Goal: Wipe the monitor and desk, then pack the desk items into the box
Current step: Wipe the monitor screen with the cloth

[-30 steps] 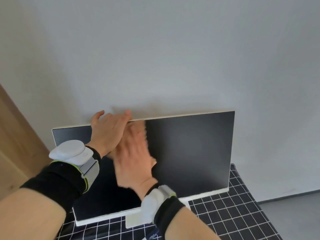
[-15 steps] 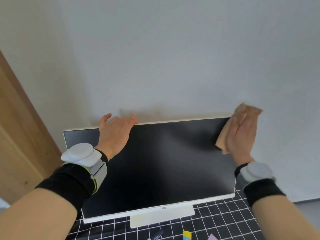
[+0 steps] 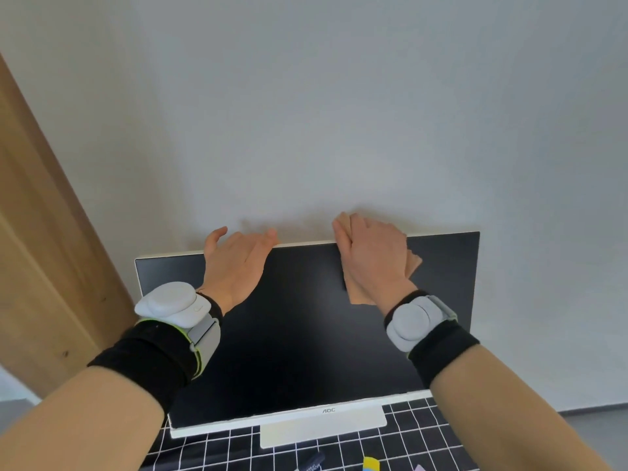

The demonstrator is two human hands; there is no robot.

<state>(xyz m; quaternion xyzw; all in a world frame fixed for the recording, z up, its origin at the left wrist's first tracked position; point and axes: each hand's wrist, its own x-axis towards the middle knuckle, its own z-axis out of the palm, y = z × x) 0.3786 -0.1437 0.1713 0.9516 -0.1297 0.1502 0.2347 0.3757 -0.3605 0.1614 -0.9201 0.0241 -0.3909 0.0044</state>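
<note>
A white-framed monitor [image 3: 306, 334] with a dark screen stands on the desk, tilted back toward the wall. My left hand [image 3: 238, 263] grips its top edge left of centre, fingers hooked over the rim. My right hand [image 3: 372, 260] presses a beige cloth [image 3: 360, 295] flat against the upper part of the screen, right of centre, with the cloth reaching over the top edge. The box is out of view.
The desk carries a black mat with a white grid [image 3: 418, 433]. Small items peek in at the bottom edge: a dark pen-like thing [image 3: 311, 464], a yellow and blue item [image 3: 371, 464], a pale pink corner [image 3: 420, 468]. A wooden panel [image 3: 44, 249] rises at the left.
My right hand has swept the cloth along the screen's top: from beside the left hand, out to the right corner, then back leftward to right of centre. The left hand kept its hold.
</note>
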